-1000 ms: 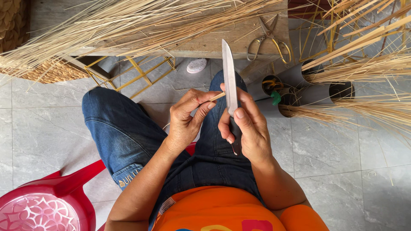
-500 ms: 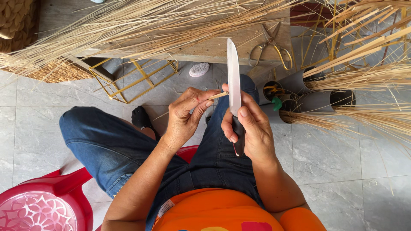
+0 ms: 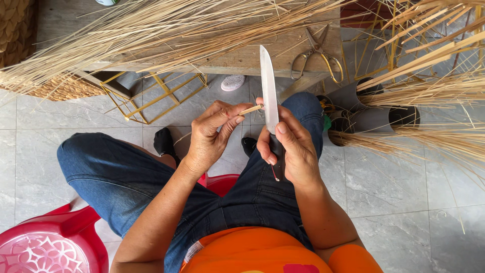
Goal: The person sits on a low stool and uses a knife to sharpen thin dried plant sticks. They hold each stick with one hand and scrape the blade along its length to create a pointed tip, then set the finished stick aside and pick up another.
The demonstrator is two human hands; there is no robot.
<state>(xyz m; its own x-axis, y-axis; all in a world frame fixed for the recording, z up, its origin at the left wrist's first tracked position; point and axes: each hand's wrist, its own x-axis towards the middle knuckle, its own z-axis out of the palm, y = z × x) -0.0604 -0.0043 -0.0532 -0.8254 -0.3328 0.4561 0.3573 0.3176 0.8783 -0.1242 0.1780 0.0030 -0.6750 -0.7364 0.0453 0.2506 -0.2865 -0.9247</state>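
My left hand [image 3: 209, 134] pinches a thin straw-coloured reed strip [image 3: 251, 108] between thumb and fingers. The strip's tip rests against the flat of a kitchen knife blade [image 3: 268, 88]. My right hand [image 3: 290, 149] grips the knife's dark handle, blade pointing up and away from me, thumb laid along the blade's base. Both hands hover over my lap, above my blue jeans [image 3: 126, 177].
A wooden bench [image 3: 262, 55] ahead carries a big sheaf of dry reeds [image 3: 151, 35] and yellow-handled scissors [image 3: 317, 55]. Grey tubes [image 3: 374, 119] holding reed bundles lie at right. A yellow wire frame [image 3: 161, 96] stands under the bench. A red plastic stool [image 3: 45, 242] sits at lower left.
My left knee has swung further out to the left. Both hands stay together, the strip still against the blade, and the view has shifted slightly.
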